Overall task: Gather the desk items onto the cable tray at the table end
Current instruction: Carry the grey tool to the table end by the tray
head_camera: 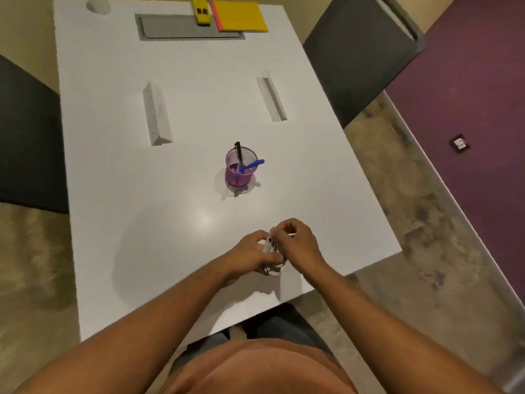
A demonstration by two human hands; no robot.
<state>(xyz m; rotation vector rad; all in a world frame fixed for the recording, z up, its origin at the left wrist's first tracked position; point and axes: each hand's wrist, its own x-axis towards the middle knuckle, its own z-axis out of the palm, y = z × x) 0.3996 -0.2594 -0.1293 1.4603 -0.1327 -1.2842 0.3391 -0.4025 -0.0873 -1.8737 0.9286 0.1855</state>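
Near the table's front edge my left hand [251,255] and my right hand [297,244] both grip a small clear plastic box [271,251]; its contents are hidden by my fingers. A purple mesh pen cup [238,172] stands in the middle of the white table [113,180], holding a black pen [238,153] and a blue pen [252,165]. At the far end lies the grey cable tray [170,27]. A yellow stapler [201,10] rests on the tray's right part, and a yellow notebook [240,15] with an orange spine overlaps its right end.
Two narrow grey slots [156,115] [272,98] are cut into the tabletop. A white cylinder [98,4] stands at the far left corner. Dark chairs sit at the left [28,143] and far right [360,52]. A floor socket [459,143] is at right.
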